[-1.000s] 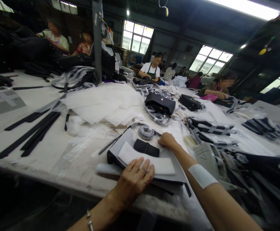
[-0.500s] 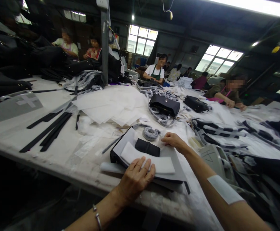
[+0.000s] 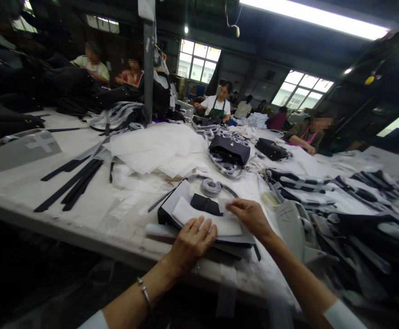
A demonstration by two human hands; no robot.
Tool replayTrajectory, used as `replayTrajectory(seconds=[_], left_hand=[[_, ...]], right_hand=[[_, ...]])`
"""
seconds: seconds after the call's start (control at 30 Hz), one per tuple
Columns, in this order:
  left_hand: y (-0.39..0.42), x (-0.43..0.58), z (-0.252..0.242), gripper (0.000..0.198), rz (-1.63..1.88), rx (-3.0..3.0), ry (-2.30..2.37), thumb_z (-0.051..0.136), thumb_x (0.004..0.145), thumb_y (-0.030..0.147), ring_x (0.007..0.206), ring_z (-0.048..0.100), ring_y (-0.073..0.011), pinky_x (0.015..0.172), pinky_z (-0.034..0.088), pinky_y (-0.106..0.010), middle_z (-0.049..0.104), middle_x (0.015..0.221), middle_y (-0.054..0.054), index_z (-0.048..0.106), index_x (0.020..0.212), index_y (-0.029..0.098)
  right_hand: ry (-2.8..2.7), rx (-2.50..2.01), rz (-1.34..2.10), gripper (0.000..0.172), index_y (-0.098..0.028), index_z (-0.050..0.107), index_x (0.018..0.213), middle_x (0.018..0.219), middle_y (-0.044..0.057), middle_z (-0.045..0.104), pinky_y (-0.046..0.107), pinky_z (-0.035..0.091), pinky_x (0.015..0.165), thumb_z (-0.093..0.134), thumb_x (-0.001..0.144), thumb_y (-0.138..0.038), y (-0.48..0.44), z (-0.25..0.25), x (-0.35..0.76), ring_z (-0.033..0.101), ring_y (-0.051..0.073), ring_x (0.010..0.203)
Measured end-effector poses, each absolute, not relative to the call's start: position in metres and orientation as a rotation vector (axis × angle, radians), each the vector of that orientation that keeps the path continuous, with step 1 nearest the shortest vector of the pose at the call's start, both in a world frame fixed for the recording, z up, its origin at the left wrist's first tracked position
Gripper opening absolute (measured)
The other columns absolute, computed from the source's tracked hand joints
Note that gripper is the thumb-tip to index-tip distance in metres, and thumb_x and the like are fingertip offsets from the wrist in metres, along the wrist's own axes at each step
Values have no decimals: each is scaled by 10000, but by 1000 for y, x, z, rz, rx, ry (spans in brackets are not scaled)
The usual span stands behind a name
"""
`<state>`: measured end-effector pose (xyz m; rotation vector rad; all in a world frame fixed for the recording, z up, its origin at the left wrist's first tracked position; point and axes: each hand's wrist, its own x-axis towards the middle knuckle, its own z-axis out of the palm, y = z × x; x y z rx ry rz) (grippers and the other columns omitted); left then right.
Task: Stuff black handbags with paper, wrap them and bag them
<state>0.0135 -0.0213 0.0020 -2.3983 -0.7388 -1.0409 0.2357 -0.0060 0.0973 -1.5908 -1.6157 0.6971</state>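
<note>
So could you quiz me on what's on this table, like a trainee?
1. True or false: the left hand lies flat on the white strip.
2. What lies just beyond the strip? A pouch, B scissors, C cup.
3. What colour is the handbag behind the coil?
Key: 1 true; 2 A; 3 black.

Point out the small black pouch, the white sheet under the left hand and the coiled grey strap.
small black pouch (image 3: 203, 204): head view, middle of its top face.
white sheet (image 3: 187, 213): head view, its bare left end.
coiled grey strap (image 3: 210, 187): head view, on the coil's windings.
</note>
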Motion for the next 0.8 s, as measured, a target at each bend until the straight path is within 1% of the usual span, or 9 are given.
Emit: replayTrajectory(seconds=[0.07, 0.13, 0.27, 0.37, 0.43, 0.53, 0.63, 0.7, 0.8], left_hand=[[-21, 13, 1, 273, -1035, -2400, -739, 443, 1009, 190, 1153, 622, -250, 958, 477, -403, 667, 1223, -90, 591, 1238, 173], [-21, 12, 0, 276, -1021, -2412, -738, 430, 1011, 185, 1161, 616, -248, 965, 472, -402, 663, 1231, -94, 588, 1238, 174], [-27, 6, 6, 322, -895, -2505, -738, 404, 1005, 165, 1218, 578, -243, 1020, 438, -416, 635, 1286, -116, 558, 1288, 163], [-33, 3, 19, 351, -781, -2598, -742, 427, 980, 169, 1274, 536, -265, 1094, 381, -454, 610, 1327, -132, 548, 1308, 134], [-34, 6, 27, 349, -758, -2625, -701, 443, 961, 151, 1316, 498, -289, 1131, 346, -477, 588, 1351, -165, 558, 1283, 79], [-30, 14, 29, 300, -851, -2669, -568, 447, 929, 83, 1243, 565, -269, 1084, 422, -414, 617, 1295, -196, 593, 1186, 31], [-25, 16, 22, 299, -925, -2726, -540, 427, 909, 51, 1093, 650, -217, 998, 502, -352, 673, 1191, -157, 606, 1147, 70], [-24, 14, 18, 358, -942, -2747, -597, 407, 892, 43, 1102, 646, -211, 997, 513, -363, 668, 1209, -142, 585, 1198, 98], [-25, 11, 19, 545, -1038, -2836, -675, 404, 835, 13, 1187, 607, -198, 1017, 510, -366, 633, 1292, -120, 481, 1362, 131]], right_hand=[[-1880, -1548, 406, 126, -261, 761, 855, 884, 24, 773, 400, 507, 937, 650, 856, -319, -31, 90, 231, 713, 243, 870], [-2082, -1441, 79, 176, -279, 742, 948, 943, 14, 774, 413, 490, 995, 568, 936, -256, -52, 79, 227, 721, 216, 887], [-2102, -1307, -250, 200, -243, 679, 1075, 1000, 35, 765, 399, 497, 987, 508, 985, -189, -76, 57, 221, 718, 198, 958], [-2089, -1259, -335, 209, -231, 658, 1109, 1033, 41, 756, 413, 464, 1023, 521, 975, -149, -82, 47, 218, 699, 195, 1022], [-2088, -1241, -358, 223, -232, 657, 1120, 1044, 40, 754, 428, 437, 1045, 531, 966, -131, -84, 44, 217, 689, 196, 1048], [-2044, -1246, -366, 219, -235, 670, 1105, 1038, 41, 757, 437, 415, 1059, 540, 962, -131, -86, 41, 216, 689, 196, 1048], [-1995, -1269, -326, 199, -237, 685, 1072, 1027, 41, 758, 432, 415, 1056, 542, 965, -150, -86, 41, 216, 690, 193, 1042], [-1985, -1284, -286, 192, -240, 688, 1071, 1032, 38, 757, 440, 407, 1066, 547, 966, -163, -86, 42, 217, 688, 193, 1046], [-1999, -1303, -249, 192, -249, 696, 1072, 1040, 36, 757, 471, 372, 1107, 557, 960, -178, -88, 47, 215, 678, 202, 1074]])
